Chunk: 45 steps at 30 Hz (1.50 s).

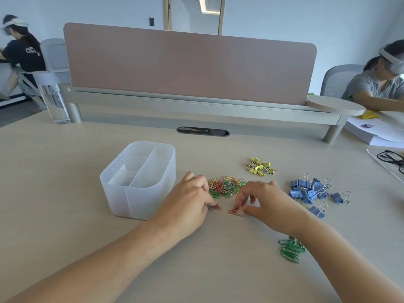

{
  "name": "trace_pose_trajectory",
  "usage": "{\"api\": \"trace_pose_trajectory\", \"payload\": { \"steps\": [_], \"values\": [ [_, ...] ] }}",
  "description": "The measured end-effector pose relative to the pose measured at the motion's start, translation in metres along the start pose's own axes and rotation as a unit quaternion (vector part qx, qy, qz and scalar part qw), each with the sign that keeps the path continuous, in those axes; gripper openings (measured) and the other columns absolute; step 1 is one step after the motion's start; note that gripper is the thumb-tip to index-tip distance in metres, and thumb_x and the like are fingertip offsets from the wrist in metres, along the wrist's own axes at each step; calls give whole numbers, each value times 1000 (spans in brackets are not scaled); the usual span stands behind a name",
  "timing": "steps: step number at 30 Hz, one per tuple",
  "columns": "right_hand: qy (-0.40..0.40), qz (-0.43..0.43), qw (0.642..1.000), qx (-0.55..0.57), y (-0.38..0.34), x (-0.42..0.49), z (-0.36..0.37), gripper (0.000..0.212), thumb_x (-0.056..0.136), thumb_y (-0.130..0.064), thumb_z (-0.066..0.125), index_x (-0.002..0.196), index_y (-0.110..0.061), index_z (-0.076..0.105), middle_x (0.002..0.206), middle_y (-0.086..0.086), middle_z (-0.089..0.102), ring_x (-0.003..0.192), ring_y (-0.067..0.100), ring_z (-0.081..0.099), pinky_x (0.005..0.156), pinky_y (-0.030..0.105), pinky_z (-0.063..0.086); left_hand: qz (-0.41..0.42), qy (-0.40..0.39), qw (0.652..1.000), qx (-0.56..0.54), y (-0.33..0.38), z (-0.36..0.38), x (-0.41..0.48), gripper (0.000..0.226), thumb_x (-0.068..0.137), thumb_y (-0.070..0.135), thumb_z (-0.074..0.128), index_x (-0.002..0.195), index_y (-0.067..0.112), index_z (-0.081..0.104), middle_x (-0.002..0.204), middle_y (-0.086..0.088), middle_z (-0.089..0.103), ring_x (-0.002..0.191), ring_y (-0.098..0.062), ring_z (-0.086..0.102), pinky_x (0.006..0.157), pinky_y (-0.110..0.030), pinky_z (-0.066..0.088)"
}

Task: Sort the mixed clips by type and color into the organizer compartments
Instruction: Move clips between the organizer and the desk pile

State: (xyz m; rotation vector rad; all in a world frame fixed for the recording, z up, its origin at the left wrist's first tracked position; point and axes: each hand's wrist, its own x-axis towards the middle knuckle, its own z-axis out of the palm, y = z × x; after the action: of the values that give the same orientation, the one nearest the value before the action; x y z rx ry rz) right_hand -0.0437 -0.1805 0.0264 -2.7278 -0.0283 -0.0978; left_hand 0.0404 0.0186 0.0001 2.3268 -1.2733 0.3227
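A translucent white organizer [122, 193] with several compartments stands left of centre on the desk. To its right lies a mixed pile of red, green and yellow paper clips [226, 186]. My left hand [188, 200] holds red paper clips [215, 207] at its fingertips beside the pile. My right hand [260, 200] pinches one red paper clip [232, 211] against the desk. Yellow binder clips [261, 166] lie further back, blue binder clips [314, 191] to the right. A heap of green paper clips [290, 249] sits by my right forearm.
A pink divider screen [188, 64] on a grey rail closes the desk's far side. A clear water bottle [53, 99] stands at the back left. Papers [371, 132] and black glasses [391, 157] lie at the right edge. Two people sit at neighbouring desks.
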Motion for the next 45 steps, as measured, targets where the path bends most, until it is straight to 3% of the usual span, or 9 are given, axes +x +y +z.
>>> {"api": "trace_pose_trajectory", "payload": {
  "steps": [4, 9, 15, 18, 27, 34, 39, 45],
  "values": [
    [0, -9, 1000, -12, 0, 0, 0, 7, 83, -30, 72, 86, -33, 67, 86, -18, 61, 81, 5, 52, 81, 21, 31, 18, 13, 1000, -11, 5, 0, 1, 34, 88, 4, 58, 100, 29, 77, 91, 9, 50, 92, -9, 36, 79, -13, 33],
    [-11, -6, 1000, -24, -1, 0, -1, 8, 85, -27, 70, 86, -34, 65, 84, -19, 59, 82, 6, 54, 83, 23, 35, -4, 8, 1000, -23, 4, 1, 7, 12, 92, 22, 65, 99, 21, 75, 96, 11, 48, 98, -9, 35, 84, -11, 26],
    [-11, -4, 1000, -18, -1, 0, 0, 10, 85, -24, 70, 85, -33, 65, 85, -16, 61, 82, 8, 56, 78, 23, 35, -38, -17, 998, -53, 3, 1, 7, 13, 92, 31, 65, 95, 28, 77, 93, 15, 54, 98, -6, 36, 84, -15, 34],
    [-12, -3, 1000, -13, -1, 0, -2, 9, 84, -25, 71, 85, -32, 66, 85, -16, 62, 82, 8, 56, 79, 23, 35, -16, -34, 999, -38, 5, 0, 4, 16, 94, 35, 62, 100, 32, 76, 91, 17, 52, 92, -5, 30, 82, -18, 36],
    [-8, -10, 1000, -25, -1, -1, -2, 13, 86, -17, 67, 89, -30, 66, 88, -17, 59, 83, 7, 55, 79, 21, 32, 14, -32, 999, -15, 6, 3, 6, 17, 90, 31, 67, 106, 30, 70, 101, 15, 45, 101, -10, 35, 88, -14, 29],
    [-19, -38, 996, -76, -3, 1, 0, 14, 91, -16, 60, 94, -29, 61, 89, -20, 49, 88, 6, 45, 82, 22, 34, 30, -41, 999, 1, 5, 9, 9, 12, 91, 29, 65, 102, 31, 65, 108, 15, 44, 100, -7, 29, 94, -28, 37],
    [-34, -42, 984, -169, -6, 5, 4, 14, 95, -20, 53, 102, -31, 58, 109, -11, 54, 103, 10, 52, 91, 25, 36, 68, -31, 996, 38, 7, 12, 14, 7, 89, 26, 67, 94, 22, 65, 104, 8, 51, 100, -18, 41, 84, -40, 46],
    [-22, -52, 973, -225, -11, 4, 6, 20, 96, -15, 47, 111, -26, 55, 115, -6, 54, 103, 15, 56, 89, 26, 38, 105, -15, 992, 67, 3, 17, 13, 6, 89, 21, 67, 89, 18, 61, 97, 2, 54, 92, -22, 45, 72, -43, 50]
  ]
}}
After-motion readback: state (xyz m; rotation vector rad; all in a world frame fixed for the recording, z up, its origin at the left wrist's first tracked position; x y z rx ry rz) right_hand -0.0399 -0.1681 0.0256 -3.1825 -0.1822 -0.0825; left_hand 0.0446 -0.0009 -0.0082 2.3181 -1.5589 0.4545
